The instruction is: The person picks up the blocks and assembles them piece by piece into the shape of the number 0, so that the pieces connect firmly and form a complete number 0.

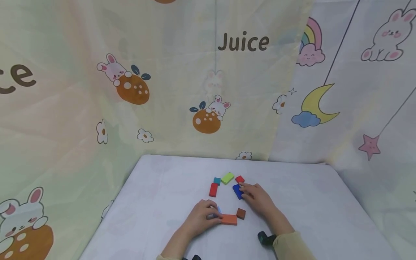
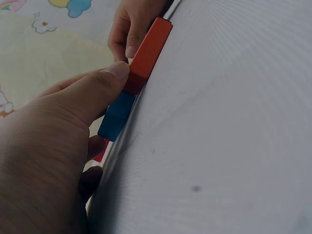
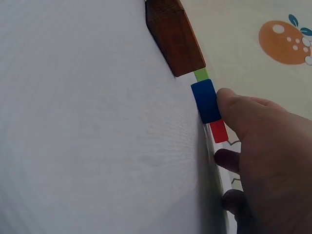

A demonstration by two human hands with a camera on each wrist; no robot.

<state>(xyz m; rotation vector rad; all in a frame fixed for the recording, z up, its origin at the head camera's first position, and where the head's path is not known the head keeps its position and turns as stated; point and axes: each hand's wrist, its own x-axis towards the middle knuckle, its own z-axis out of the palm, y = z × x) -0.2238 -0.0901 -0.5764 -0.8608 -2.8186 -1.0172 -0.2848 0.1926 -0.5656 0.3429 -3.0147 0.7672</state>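
Observation:
Small coloured blocks form a rough ring on the white table. My left hand [image 1: 203, 216] pinches a light blue block [image 2: 116, 119] between thumb and fingers, and most of that block is hidden in the head view. Its thumb tip lies right at the left end of a long orange block [image 1: 229, 219]. On the ring's right side, my right hand [image 1: 258, 198] grips a dark blue block [image 1: 237, 192], thumb along its near side and fingertips at its far end. A small red block [image 1: 239, 179] lies just beyond those fingertips. A brown block [image 1: 241, 213] sits by the orange block's right end.
A taller red block [image 1: 213, 189], a teal block [image 1: 217, 181] and a lime green block [image 1: 227, 178] make up the ring's far left side. The table [image 1: 146, 202] has printed cloth [image 1: 169, 119] hanging behind and beside it. A black wrist device [image 1: 266, 238] sits at the right sleeve.

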